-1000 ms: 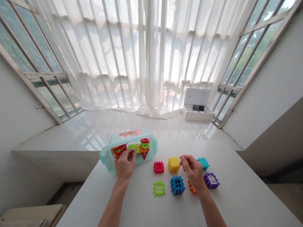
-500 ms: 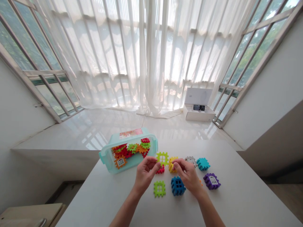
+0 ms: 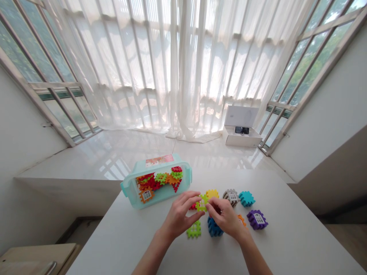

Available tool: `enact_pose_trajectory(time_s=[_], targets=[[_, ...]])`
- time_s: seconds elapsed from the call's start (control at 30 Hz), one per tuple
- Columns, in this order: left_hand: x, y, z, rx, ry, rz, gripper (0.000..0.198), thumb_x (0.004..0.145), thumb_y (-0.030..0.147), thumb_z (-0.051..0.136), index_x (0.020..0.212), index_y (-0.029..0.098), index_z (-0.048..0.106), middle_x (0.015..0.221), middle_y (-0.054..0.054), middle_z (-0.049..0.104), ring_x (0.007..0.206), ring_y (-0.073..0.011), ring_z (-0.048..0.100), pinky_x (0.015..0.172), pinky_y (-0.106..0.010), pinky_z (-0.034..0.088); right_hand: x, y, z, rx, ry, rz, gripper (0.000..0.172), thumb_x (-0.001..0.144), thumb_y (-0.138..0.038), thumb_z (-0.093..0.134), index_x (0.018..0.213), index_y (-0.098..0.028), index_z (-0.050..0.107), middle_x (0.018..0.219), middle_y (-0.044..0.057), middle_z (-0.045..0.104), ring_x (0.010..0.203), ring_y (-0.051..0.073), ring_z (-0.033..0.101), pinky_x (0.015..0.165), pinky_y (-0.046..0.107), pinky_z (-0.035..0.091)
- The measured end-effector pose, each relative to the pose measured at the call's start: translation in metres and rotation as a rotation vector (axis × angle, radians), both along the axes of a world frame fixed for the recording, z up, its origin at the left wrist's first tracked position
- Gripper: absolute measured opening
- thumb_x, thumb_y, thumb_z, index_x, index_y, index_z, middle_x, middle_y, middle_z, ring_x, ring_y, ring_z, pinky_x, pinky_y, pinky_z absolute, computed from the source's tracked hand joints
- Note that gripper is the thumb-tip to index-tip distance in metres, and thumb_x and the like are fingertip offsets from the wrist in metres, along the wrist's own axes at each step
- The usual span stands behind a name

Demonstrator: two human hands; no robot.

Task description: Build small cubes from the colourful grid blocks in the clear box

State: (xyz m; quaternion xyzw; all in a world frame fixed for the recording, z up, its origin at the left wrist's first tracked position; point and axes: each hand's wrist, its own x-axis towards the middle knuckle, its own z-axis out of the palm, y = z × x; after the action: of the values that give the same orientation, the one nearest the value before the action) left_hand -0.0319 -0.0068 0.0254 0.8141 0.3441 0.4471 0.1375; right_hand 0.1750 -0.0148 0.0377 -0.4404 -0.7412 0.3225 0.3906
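Observation:
A lime green waffle-shaped block tile (image 3: 202, 203) with a window cut-out is held up over the table between my two hands. My left hand (image 3: 182, 214) curves round its left side, the thumb at its lower edge and the fingertips by its upper part. From the right, my right hand (image 3: 225, 215) pinches the tile's edge. Below the left fingers, another lime green tile (image 3: 194, 229) lies flat. A stack of blue tiles (image 3: 214, 228) is partly covered by my right hand. Yellow tiles (image 3: 212, 194) and a red tile (image 3: 193, 206) show just behind the fingers.
A turquoise bin (image 3: 164, 198) of colourful tiles lies to the left. Grey (image 3: 231, 197), teal (image 3: 247, 199) and purple tiles (image 3: 257, 219) stand at the right, with an orange tile (image 3: 241, 219) beside my right hand. Farther back, an open white box (image 3: 242, 140) holds a phone (image 3: 242, 130).
The held lime green tile has moved right and down, into reach of my right fingers, which now grip its edge. My left fingers have spread wider around it.

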Motion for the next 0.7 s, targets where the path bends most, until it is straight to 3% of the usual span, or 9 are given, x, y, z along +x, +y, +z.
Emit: enact_pose_trajectory(time_s=[0.13, 0.33, 0.53, 0.7], targets=[[-0.007, 0.0, 0.003, -0.029, 0.023, -0.006, 0.029, 0.087, 0.03, 0.07, 0.115, 0.024, 0.066, 0.121, -0.011, 0.069, 0.113, -0.0246, 0.066, 0.097, -0.039, 0.056, 0.003, 0.001, 0.0, -0.038, 0.034, 0.001, 0.031, 0.097, -0.04, 0.053, 0.076, -0.019, 0.063, 0.061, -0.002, 0.056, 0.054, 0.012, 0.048, 0.053, 0.023, 0.04], [-0.023, -0.009, 0.005, -0.169, 0.172, -0.059, 0.023, 0.086, 0.026, 0.07, 0.109, 0.025, 0.069, 0.127, -0.009, 0.069, 0.116, -0.0236, 0.065, 0.101, -0.039, 0.054, 0.01, 0.0, 0.004, 0.018, 0.128, -0.154, 0.034, 0.098, -0.045, 0.053, 0.082, -0.019, 0.067, 0.063, 0.0, 0.062, 0.052, 0.012, 0.049, 0.051, 0.024, 0.04], [-0.03, -0.031, -0.013, -0.204, 0.289, -0.06, 0.021, 0.081, 0.027, 0.071, 0.103, 0.026, 0.072, 0.118, -0.01, 0.073, 0.107, -0.0259, 0.068, 0.094, -0.041, 0.056, 0.01, 0.0, 0.002, 0.111, 0.182, -0.232, 0.035, 0.097, -0.046, 0.054, 0.08, -0.019, 0.068, 0.061, 0.0, 0.061, 0.048, 0.012, 0.046, 0.046, 0.024, 0.038], [-0.03, -0.031, -0.027, -0.228, 0.302, -0.074, 0.022, 0.08, 0.03, 0.072, 0.101, 0.026, 0.071, 0.114, -0.009, 0.073, 0.104, -0.0256, 0.069, 0.091, -0.039, 0.057, 0.011, 0.002, -0.001, 0.139, 0.222, -0.265, 0.033, 0.097, -0.045, 0.054, 0.084, -0.019, 0.071, 0.06, 0.0, 0.06, 0.049, 0.012, 0.048, 0.046, 0.023, 0.039]])
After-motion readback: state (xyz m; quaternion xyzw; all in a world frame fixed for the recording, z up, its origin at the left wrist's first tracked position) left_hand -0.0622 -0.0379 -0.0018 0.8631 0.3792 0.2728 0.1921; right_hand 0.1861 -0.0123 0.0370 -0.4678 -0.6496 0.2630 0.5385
